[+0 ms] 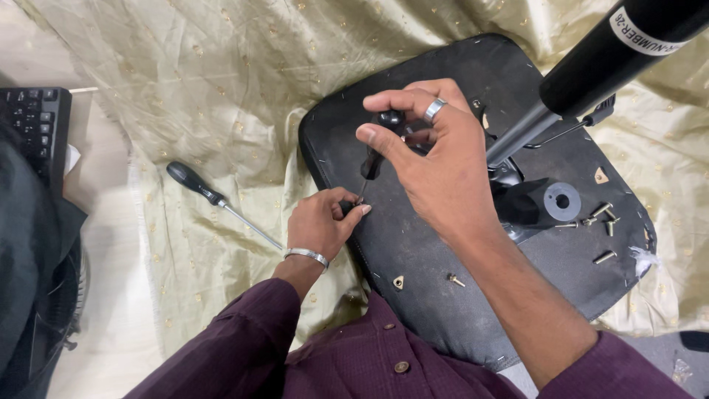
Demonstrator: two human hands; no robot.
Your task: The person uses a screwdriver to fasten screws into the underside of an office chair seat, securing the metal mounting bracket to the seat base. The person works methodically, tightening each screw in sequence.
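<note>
Your right hand is closed around the black handle of a small screwdriver, thumb and fingers curled on its top, with the shaft pointing down at the near left edge of the upturned chair seat. Your left hand pinches narrowly at the tip, fingertips touching the seat where the blade meets it; whatever fastener sits there is too small to make out. Keep the shaft upright and pressed straight down so the tip does not skip, and let the left fingertips steady the blade only.

A second, longer screwdriver lies on the gold cloth left of the seat. Loose screws and 1 grey washer lie on the seat's right side, near the metal post that slants close over your right hand. A keyboard sits at the far left.
</note>
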